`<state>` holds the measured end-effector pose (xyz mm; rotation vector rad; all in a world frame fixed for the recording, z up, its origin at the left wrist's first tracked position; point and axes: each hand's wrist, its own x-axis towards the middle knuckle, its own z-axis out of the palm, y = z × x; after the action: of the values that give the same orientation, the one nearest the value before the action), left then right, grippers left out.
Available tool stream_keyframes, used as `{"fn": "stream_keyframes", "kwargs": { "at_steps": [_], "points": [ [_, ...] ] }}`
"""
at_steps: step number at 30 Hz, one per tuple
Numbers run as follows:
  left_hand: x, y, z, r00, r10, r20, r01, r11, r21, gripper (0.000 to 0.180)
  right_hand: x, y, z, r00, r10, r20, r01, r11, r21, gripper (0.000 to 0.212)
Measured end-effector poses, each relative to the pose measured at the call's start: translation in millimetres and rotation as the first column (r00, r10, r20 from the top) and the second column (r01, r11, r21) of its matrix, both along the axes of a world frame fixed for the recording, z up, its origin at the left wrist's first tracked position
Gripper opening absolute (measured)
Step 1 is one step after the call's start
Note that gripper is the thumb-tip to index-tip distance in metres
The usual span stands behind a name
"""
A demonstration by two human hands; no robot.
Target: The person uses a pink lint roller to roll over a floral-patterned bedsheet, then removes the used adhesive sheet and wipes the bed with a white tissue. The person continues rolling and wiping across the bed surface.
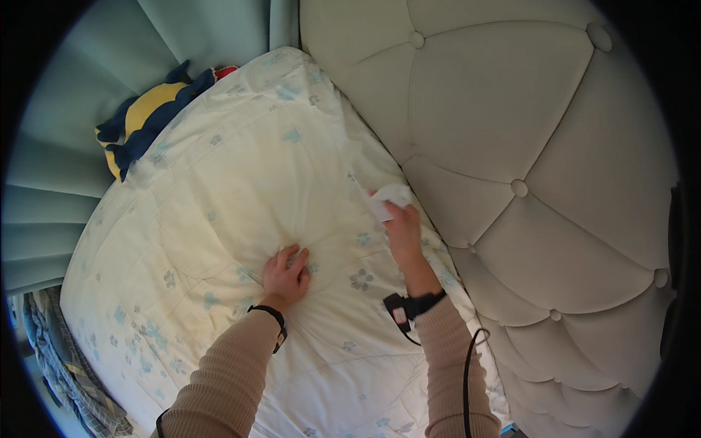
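My left hand (286, 276) leans palm down on a cream bedsheet (241, 190) printed with blue and grey flowers. Its fingers are slightly bent and apart, and creases spread out from where it presses. Farther off and to the right, my right hand (404, 228) grips a crumpled white tissue (391, 200) between thumb and fingers. That hand is just above or touching the sheet near the headboard side; which one, I cannot tell. Part of the tissue is hidden by the fingers.
A padded beige headboard (496, 131) with buttons rises along the right. A navy and yellow stuffed toy (153, 109) lies at the far left edge of the bed, against pale green curtains (58, 168). Dark patterned fabric (62, 365) is bunched at the lower left.
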<state>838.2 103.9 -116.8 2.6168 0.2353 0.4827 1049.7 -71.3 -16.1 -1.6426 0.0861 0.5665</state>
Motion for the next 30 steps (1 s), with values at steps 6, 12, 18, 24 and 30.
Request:
{"fn": "stream_keyframes", "kwargs": {
  "at_steps": [6,12,18,24,30],
  "points": [
    [-1,-1,-1,1.000,0.006,-0.009,-0.007,0.999,-0.036,0.041,24,29,-13,0.364,0.380,0.850,0.100,0.892,-0.441,0.042],
    [-1,0,-3,1.000,0.005,0.006,-0.005,1.000,-0.019,0.043,64,39,-84,0.673,0.456,0.582,-0.050,0.814,-0.579,0.050],
    [-1,0,-8,1.000,0.004,0.008,-0.004,1.000,-0.012,0.045,8,-41,4,0.559,0.280,0.780,-0.145,0.960,-0.241,0.060],
    [-4,0,-9,1.000,-0.007,-0.025,0.007,1.000,-0.011,0.043,-58,-98,-41,0.618,0.527,0.583,0.064,0.705,-0.706,0.055],
    [-1,1,-10,0.999,-0.012,-0.040,0.012,1.000,0.008,0.043,-69,-162,-17,0.966,-0.196,0.170,0.207,0.977,-0.054,0.031]
  ]
}}
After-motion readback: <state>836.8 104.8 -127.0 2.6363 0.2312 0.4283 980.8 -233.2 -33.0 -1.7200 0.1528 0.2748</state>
